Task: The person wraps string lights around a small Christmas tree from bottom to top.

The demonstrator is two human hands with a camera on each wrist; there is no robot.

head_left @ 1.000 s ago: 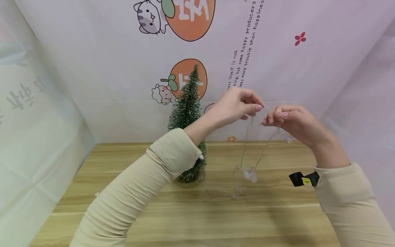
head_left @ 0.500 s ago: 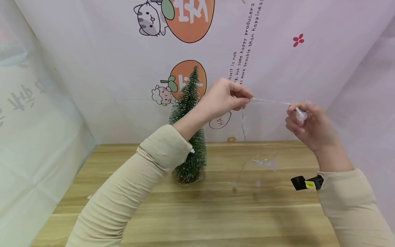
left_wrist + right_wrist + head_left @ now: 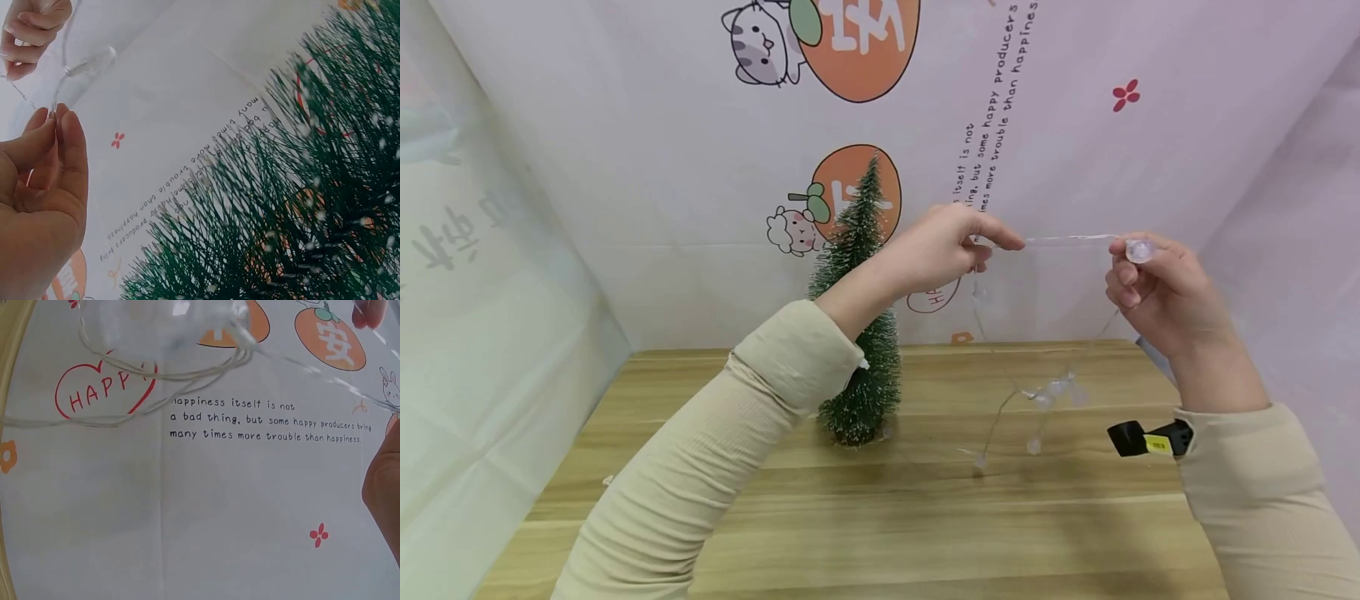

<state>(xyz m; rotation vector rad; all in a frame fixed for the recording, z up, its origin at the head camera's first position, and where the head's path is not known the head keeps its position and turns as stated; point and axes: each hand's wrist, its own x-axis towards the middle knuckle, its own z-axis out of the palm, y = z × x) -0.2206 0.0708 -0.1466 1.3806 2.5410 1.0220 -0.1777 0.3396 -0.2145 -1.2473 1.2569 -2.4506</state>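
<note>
Right of tree (image 3: 861, 408), left hand (image 3: 938, 244) pinches light string (image 3: 1070, 238); farther right, right hand (image 3: 1172, 293) pinches clear bulb (image 3: 1140, 251). Hands wider apart than second ago; span between straight, likely free of tangles.

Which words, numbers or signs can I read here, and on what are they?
"Happiness itself is not a bad thing, but some happy producers bring many times more trouble than happiness." on the backdrop.
"HAPP" in the heart; last letter unclear.
"安" on an orange fruit.
Other fruits: signs cut off or covered.
Left sheet: too blurred.
Yellow label: too small.
</note>
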